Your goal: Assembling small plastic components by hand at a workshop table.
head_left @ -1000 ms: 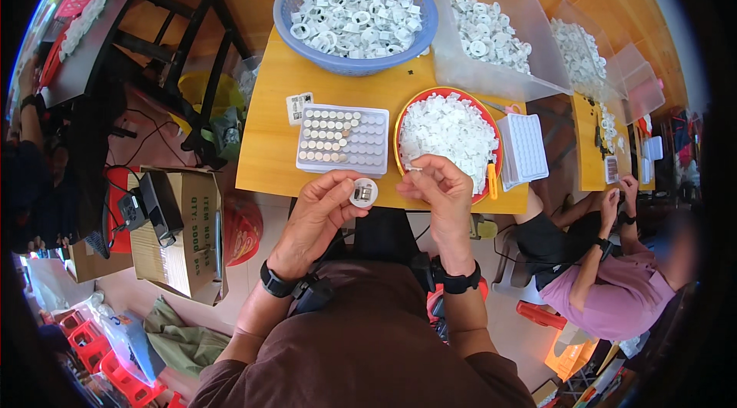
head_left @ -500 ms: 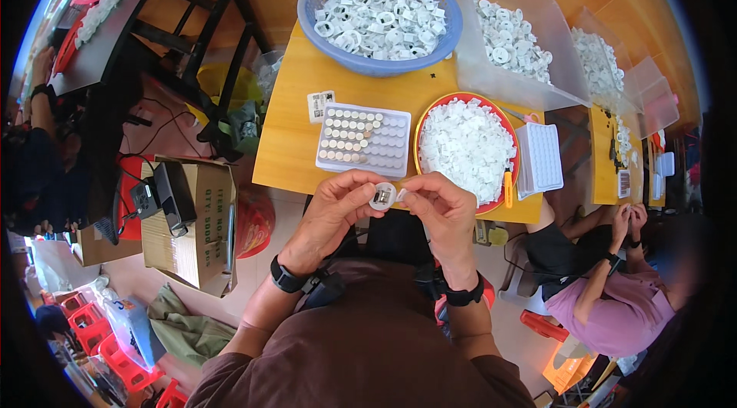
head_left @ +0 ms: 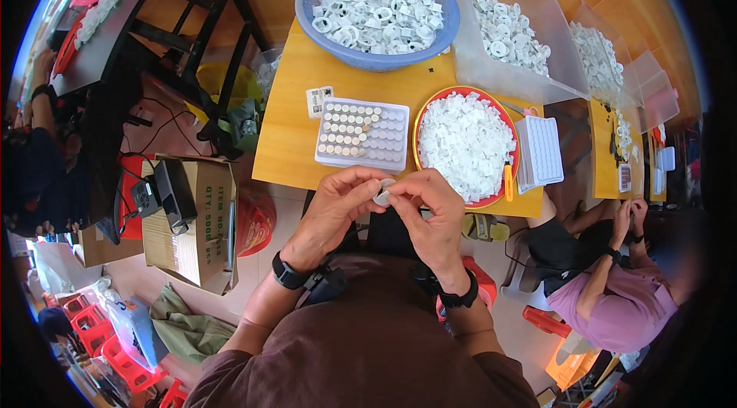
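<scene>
Over the table's near edge, my left hand (head_left: 332, 208) pinches a small round white plastic part (head_left: 381, 196) with a dark opening in it. My right hand (head_left: 430, 212) is closed at the part's right side, thumb and forefinger pressed to it. Whatever small piece those fingers hold is hidden. Beyond my hands lies a pale tray (head_left: 397, 112) with rows of round cells, the left ones filled with cream-coloured discs (head_left: 342, 128). To its right, a red round tray (head_left: 516, 134) holds a heap of small white clear-looking pieces (head_left: 466, 143).
A blue basket (head_left: 376, 62) and a clear bin (head_left: 530, 89), both with white round parts, stand at the back. An orange-handled cutter (head_left: 508, 181) rests on the red tray's rim. Stacked white trays (head_left: 540, 151) sit rightward. A co-worker in pink (head_left: 606, 304) sits at right.
My right fingers have moved left onto the round part, and the small white piece that showed in them is now hidden. My left hand keeps its grip.
</scene>
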Demonstrator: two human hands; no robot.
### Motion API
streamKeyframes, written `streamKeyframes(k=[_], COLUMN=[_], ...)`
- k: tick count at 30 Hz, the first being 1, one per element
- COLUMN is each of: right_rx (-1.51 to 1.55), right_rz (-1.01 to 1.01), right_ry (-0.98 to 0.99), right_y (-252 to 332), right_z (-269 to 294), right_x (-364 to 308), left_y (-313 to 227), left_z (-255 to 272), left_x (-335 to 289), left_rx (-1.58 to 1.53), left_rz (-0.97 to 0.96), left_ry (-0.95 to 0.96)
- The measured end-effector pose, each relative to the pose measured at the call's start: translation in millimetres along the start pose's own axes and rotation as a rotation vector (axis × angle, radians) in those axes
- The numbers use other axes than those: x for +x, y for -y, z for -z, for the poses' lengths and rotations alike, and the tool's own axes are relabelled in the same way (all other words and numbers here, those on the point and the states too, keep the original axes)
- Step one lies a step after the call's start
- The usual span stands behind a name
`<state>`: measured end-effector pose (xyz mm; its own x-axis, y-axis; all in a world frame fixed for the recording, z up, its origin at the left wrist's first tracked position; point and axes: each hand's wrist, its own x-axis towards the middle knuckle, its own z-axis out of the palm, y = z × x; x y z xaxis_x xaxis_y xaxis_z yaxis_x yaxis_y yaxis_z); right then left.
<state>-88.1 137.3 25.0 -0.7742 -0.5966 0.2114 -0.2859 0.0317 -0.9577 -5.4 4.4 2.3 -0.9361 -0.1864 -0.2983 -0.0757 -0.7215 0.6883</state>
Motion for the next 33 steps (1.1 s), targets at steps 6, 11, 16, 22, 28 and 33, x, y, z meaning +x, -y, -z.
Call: streamKeyframes(k=[6, 11, 16, 22, 28, 33], right_rx=[-0.134, -0.252, -0.241, -0.27, -0.271, -0.267], right_rz=[0.023, 0.128, 0.157, 0.17, 0.182, 0.189], right_ry=[0.004, -0.03, -0.026, 0.03, 0.015, -0.014], right_y=[5.5, 10.3, 11.5, 18.2, 14.6, 10.7], right_z=[0.5, 3.9, 9.4, 14.4, 14.3, 11.6], right_x=[-2.7, -1.7, 2.0, 4.8, 2.2, 4.1], left_y=[1.9, -0.2, -2.4, -5.4, -6.0, -8.1], left_z=[-2.8, -8.6, -13.0, -16.2, -15.7, -23.2], left_x=[-0.9, 1.8, 3.3, 0.8, 1.7, 1.6], left_rx=[0.004, 0.05, 0.071, 0.054, 0.049, 0.077], left_rz=[0.021, 0.032, 0.018, 0.03, 0.026, 0.005], left_ry=[-0.019, -0.008, 0.006, 0.013, 0.03, -0.035])
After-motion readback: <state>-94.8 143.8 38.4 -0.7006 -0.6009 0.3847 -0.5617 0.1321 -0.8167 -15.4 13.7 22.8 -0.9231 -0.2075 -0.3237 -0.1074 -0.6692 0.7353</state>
